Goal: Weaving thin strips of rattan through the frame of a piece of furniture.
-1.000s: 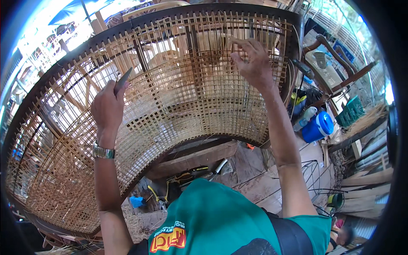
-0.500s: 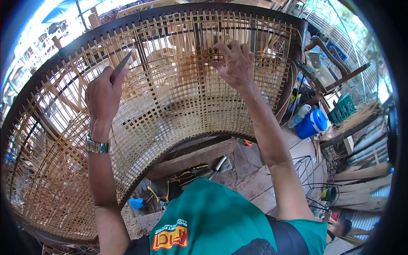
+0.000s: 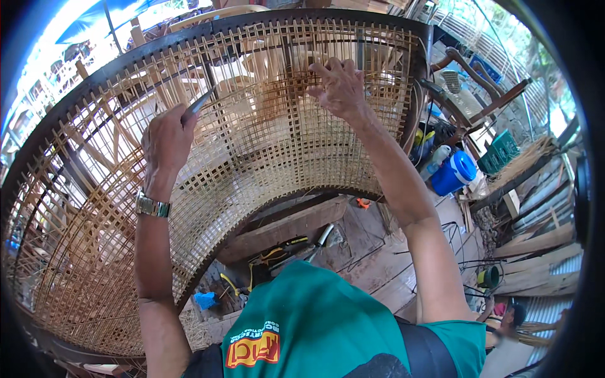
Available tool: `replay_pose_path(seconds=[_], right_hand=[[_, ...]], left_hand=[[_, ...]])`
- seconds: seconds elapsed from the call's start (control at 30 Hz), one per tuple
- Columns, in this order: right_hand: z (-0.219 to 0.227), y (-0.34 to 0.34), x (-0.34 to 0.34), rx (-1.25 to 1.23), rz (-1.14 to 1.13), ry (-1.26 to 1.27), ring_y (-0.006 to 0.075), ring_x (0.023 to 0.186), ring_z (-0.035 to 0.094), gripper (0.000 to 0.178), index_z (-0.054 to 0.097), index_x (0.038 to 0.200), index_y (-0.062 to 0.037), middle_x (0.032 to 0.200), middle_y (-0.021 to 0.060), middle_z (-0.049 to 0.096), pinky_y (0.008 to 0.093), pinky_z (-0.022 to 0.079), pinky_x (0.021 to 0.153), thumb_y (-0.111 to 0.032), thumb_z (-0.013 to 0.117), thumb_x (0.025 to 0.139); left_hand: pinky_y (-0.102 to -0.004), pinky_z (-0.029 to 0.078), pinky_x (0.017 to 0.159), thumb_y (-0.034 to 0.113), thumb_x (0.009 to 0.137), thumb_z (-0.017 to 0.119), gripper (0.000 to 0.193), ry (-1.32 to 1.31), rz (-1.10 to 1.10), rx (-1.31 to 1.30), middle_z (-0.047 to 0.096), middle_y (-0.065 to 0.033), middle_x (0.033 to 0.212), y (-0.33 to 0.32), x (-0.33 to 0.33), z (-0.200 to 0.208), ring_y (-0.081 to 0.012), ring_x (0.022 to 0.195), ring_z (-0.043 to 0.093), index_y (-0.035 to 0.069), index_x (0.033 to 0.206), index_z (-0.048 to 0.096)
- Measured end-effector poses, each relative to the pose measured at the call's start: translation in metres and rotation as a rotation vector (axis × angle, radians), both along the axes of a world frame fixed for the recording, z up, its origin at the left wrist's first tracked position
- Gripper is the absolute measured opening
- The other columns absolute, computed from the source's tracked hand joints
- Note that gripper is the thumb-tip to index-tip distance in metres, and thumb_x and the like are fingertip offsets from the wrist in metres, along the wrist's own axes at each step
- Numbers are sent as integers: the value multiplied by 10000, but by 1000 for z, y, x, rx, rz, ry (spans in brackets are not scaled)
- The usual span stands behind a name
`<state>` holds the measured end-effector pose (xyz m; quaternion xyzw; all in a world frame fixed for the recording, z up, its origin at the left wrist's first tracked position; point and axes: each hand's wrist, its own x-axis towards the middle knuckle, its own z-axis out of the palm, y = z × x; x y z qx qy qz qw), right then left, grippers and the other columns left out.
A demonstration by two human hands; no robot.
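My left hand is clamping the knife in its fingers over the weave; right hand: fingers sitting apart, can't tell contact. Weave is filling the dark frame ahead. Chair and cooler are crowding right, plank is edging the inner curve. Room's running between my hands.

It was evidently a furniture workshop: a large woven cane panel spread towards eleven o'clock, a dark wooden chair frame sat at two, rough timber planks lay near four, and hand tools cluttered seven.
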<state>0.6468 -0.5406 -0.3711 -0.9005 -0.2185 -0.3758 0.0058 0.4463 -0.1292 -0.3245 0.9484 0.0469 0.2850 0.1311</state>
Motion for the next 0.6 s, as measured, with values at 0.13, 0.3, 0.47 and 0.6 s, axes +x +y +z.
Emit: replay_pose_path(seconds=[0.13, 0.3, 0.47, 0.6], right_hand=[[-39, 52, -74, 72, 107, 174, 405, 1618, 500, 1060, 371, 1923, -317, 1754, 229, 457, 714, 477, 1332, -559, 983, 1092], [-77, 93, -110, 5, 410, 49, 421, 1637, 475, 1019, 364, 1940, -268, 1780, 198, 446, 665, 432, 1403, -632, 893, 1148], [-38, 51, -42, 155, 152, 29, 364, 1636, 512, 909, 488, 1827, -125, 1685, 161, 560, 607, 473, 1384, -665, 826, 1179], [-29, 29, -11, 253, 168, -129, 386, 1575, 549, 764, 682, 1731, -127, 1672, 169, 618, 632, 522, 1259, -431, 984, 1098]], left_hand=[[-604, 655, 889, 441, 1234, 820, 329, -19, 144, 77, 905, -181, 1030, 0, -9, 5, -432, 1013, 902, 120, 1163, 831], [-548, 662, 810, 592, 1290, 702, 494, 22, 244, 143, 882, -134, 969, 2, -60, 34, -378, 884, 880, 135, 1169, 848], [-570, 610, 784, 654, 1282, 676, 575, -35, 369, 212, 885, -167, 980, 84, -156, 74, -379, 873, 872, 142, 1176, 916], [-537, 515, 734, 648, 1240, 773, 562, -104, 544, 263, 767, -151, 877, 163, -232, 115, -321, 786, 705, 109, 1249, 929]])
